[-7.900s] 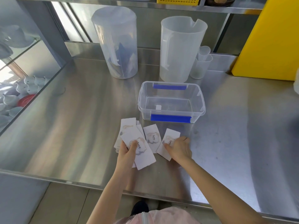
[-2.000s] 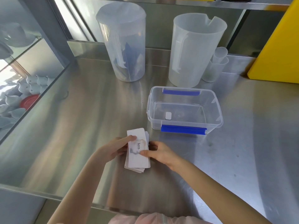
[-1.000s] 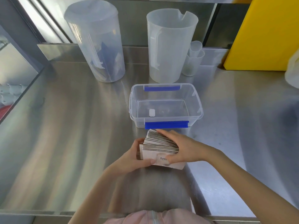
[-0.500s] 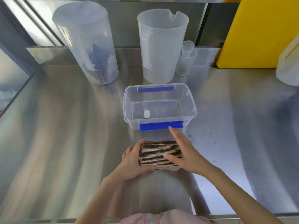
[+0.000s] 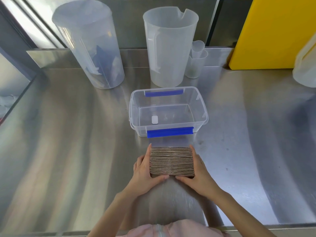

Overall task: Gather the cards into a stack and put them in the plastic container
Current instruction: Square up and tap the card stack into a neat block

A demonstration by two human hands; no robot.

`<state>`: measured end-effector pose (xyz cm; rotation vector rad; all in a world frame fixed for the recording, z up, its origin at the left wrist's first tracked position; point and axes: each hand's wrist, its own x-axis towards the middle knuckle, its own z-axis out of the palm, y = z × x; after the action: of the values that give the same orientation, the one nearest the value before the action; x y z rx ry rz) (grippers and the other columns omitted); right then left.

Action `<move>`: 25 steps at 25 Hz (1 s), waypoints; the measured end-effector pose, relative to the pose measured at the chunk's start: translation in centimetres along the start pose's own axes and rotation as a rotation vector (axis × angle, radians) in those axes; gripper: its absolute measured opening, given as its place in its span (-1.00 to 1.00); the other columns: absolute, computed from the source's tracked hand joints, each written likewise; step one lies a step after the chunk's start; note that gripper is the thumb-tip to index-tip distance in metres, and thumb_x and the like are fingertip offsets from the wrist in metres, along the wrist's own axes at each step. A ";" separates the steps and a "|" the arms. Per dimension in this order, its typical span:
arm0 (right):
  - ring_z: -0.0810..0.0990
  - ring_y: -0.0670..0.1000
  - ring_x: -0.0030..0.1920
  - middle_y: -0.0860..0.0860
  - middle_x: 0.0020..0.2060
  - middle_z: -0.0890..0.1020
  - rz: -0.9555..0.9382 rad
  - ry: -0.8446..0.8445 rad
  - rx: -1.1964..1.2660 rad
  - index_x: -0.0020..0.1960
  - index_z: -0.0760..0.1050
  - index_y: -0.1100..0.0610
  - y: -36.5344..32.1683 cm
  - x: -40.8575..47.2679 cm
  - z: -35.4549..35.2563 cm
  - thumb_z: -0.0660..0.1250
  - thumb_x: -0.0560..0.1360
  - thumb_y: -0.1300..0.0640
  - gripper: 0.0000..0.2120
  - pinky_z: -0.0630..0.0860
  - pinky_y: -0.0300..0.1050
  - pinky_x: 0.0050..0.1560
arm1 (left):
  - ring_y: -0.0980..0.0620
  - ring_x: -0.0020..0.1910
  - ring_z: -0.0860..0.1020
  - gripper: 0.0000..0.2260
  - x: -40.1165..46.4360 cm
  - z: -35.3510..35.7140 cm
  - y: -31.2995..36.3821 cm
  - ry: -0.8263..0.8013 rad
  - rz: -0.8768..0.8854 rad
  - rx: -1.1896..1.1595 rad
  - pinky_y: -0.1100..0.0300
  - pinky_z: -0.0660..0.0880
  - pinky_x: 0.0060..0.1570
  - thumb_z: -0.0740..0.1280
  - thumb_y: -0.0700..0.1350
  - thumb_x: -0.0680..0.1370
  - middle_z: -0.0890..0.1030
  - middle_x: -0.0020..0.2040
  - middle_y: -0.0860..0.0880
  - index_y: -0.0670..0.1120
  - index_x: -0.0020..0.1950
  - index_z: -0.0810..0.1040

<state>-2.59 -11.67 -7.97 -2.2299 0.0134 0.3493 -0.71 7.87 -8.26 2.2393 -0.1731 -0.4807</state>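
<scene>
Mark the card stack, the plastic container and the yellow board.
card stack [image 5: 172, 162]: head view, on the upturned card edges.
plastic container [image 5: 170, 132]: head view, on the near blue clip.
yellow board [image 5: 275, 31]: head view, on its front face.

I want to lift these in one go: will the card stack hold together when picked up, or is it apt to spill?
The card stack is many separate cards standing on edge, so it probably fans or drops cards unless squeezed. The left hand and right hand press its two ends, which should keep it together. The steel counter looks slick, so loose cards would likely slide.
</scene>
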 end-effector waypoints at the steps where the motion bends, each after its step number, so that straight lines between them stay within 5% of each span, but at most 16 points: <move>1: 0.22 -0.05 0.41 -0.04 0.40 0.29 -0.017 0.011 -0.016 0.50 -0.16 0.03 0.0 0.0 -0.1 0.46 0.32 -0.05 0.01 0.16 -0.16 0.40 | 0.09 0.41 0.13 -0.06 0.0 0.3 -0.1 0.011 0.008 0.003 0.21 0.01 0.34 0.27 0.33 0.20 0.13 0.31 0.28 0.20 0.38 -0.26; 8: 0.18 -0.11 0.39 -0.18 0.33 0.27 -0.051 -0.017 -0.077 0.49 -0.18 0.06 0.1 0.8 -0.3 0.45 0.30 -0.11 0.04 0.15 -0.11 0.43 | 0.16 0.34 0.14 -0.02 0.1 0.1 -0.7 0.064 0.035 0.073 0.27 -0.01 0.29 0.20 0.36 0.20 0.21 0.30 0.22 0.04 0.49 -0.15; 16: 0.20 -0.16 0.37 -0.12 0.38 0.32 -0.077 -0.011 -0.109 0.42 0.10 -0.01 0.0 1.2 -0.1 0.43 0.31 -0.13 -0.19 0.15 0.01 0.50 | 0.05 0.39 0.19 -0.09 0.3 -0.3 -0.4 0.072 0.018 0.119 0.27 -0.02 0.28 0.17 0.37 0.16 0.30 0.30 0.20 0.02 0.45 0.11; 21: 0.43 -0.43 0.07 -0.43 0.06 0.37 0.028 -0.085 0.084 0.16 0.15 -0.30 -1.0 0.7 -1.5 0.53 0.26 0.04 -0.31 0.34 -0.59 0.07 | 0.16 0.18 0.37 -0.33 -0.3 -1.5 0.5 0.025 -0.046 -0.155 0.22 0.31 0.28 0.42 0.23 0.12 0.40 0.14 0.19 0.18 0.16 0.25; 25: 0.49 -0.30 0.01 -0.40 0.00 0.40 0.083 -0.170 0.290 0.08 0.22 -0.27 -2.2 0.7 -1.9 0.49 0.31 0.10 -0.43 0.45 -0.53 -0.12 | 0.43 -0.12 0.55 -0.50 -0.4 -2.6 1.9 -0.044 -0.076 -0.505 0.46 0.51 -0.14 0.49 -0.10 0.21 0.51 0.01 0.13 0.10 0.00 0.28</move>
<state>-1.18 -11.66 -5.31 -1.9113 0.0622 0.5455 0.01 8.60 -5.19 1.7464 0.0133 -0.5468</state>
